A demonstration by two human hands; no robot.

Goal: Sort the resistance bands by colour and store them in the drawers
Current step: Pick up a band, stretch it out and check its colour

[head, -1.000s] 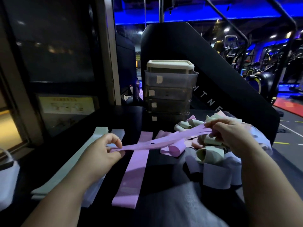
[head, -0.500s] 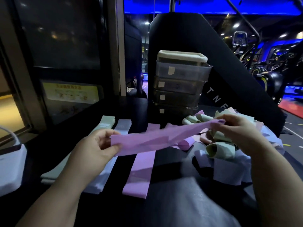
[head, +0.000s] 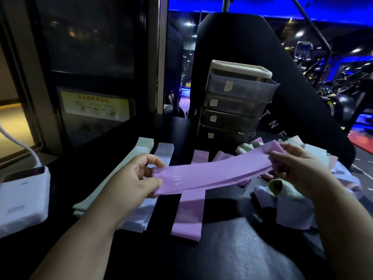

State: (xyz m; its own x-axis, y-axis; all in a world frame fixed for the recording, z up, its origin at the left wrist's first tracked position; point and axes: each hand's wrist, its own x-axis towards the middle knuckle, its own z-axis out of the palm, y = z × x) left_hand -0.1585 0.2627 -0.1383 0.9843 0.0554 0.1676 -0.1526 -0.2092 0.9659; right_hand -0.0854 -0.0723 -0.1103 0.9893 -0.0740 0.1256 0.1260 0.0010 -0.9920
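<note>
While the left hand [head: 133, 178] pinches one end, the right hand [head: 298, 170] grips the purple band [head: 212, 174] stretched flat above the desk [head: 232, 249].

**Person's body: what shows**

Only the hands and forearms are in frame. Left hand [head: 133, 180] and right hand [head: 298, 170] are both bare, uncovered from fingertips to wrists. Left forearm [head: 80, 239] and right forearm [head: 347, 229] are bare too, right up to where the frame cuts them off. Anything worn higher up is out of view. Fingers are rounded and fairly full. Nails look short, but the dim blue-violet light leaves the detail too soft to say more. Bottom centre, between the forearms, there's a dark grey textured fabric [head: 232, 249]. Can't tell if it's the person's clothing or padding.
</note>
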